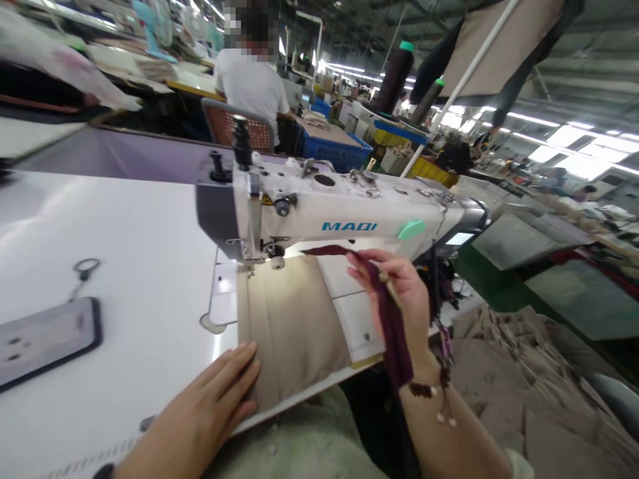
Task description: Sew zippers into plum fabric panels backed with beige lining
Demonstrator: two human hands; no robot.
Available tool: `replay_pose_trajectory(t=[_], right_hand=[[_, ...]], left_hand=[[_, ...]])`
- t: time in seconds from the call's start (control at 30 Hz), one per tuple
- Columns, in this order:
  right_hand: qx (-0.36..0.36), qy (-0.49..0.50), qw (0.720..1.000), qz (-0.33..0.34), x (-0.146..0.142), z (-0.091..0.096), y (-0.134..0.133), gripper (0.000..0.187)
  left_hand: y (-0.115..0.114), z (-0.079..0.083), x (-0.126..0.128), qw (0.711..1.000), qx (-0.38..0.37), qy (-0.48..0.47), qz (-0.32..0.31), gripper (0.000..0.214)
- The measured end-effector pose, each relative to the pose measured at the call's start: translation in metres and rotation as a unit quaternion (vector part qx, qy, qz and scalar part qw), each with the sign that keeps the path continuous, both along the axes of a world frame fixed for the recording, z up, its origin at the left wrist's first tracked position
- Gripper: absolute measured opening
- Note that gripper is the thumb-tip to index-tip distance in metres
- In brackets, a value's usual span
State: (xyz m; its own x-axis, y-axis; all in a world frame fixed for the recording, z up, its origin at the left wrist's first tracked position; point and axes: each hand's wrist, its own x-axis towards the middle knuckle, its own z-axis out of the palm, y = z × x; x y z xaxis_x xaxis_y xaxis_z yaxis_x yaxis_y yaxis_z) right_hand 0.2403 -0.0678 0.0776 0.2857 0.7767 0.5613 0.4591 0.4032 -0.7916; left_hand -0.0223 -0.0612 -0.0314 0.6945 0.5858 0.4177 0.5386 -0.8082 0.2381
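Note:
A white sewing machine (pixel 344 213) stands on a white table (pixel 130 266). A beige fabric piece (pixel 292 326) lies under its needle area. My left hand (pixel 210 406) rests flat with fingers stretched on the fabric's near left edge. My right hand (pixel 399 286) is raised beside the machine arm, fingers pinched on a dark maroon strip (pixel 389 319) that hangs down past my wrist. A beaded bracelet (pixel 429 389) sits on that wrist.
A dark phone with a ring strap (pixel 44 336) lies at the table's left. A heap of beige fabric pieces (pixel 524 372) fills the right. A seated person in a white shirt (pixel 249 83) works behind, near blue crates (pixel 334 150) and thread cones (pixel 397 76).

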Motion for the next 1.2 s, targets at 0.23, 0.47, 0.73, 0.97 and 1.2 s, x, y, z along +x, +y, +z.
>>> replay_pose_trajectory(t=[0.23,0.47,0.73,0.97,1.2], right_hand=[[-0.111,-0.285,0.921,0.241,-0.067,-0.046,0.033,0.017],[-0.124,-0.214,0.942,0.227,-0.074,-0.057,0.044,0.016],[-0.194,-0.323,0.885,0.273,-0.073,-0.062,0.05,0.024],[-0.226,-0.39,0.855,0.257,-0.082,-0.049,0.047,0.033],[-0.269,-0.358,0.846,0.29,-0.081,-0.047,0.043,0.023]], left_hand=[[-0.004,0.016,-0.001,0.997,0.009,0.077,-0.024,0.034],[-0.008,0.028,0.0,0.996,-0.082,0.03,-0.007,0.027],[-0.008,0.02,0.002,0.998,-0.023,0.04,-0.032,0.028],[-0.007,0.02,0.004,0.997,-0.02,0.046,-0.063,0.026],[-0.008,0.016,0.002,0.997,-0.043,0.012,-0.06,0.023]])
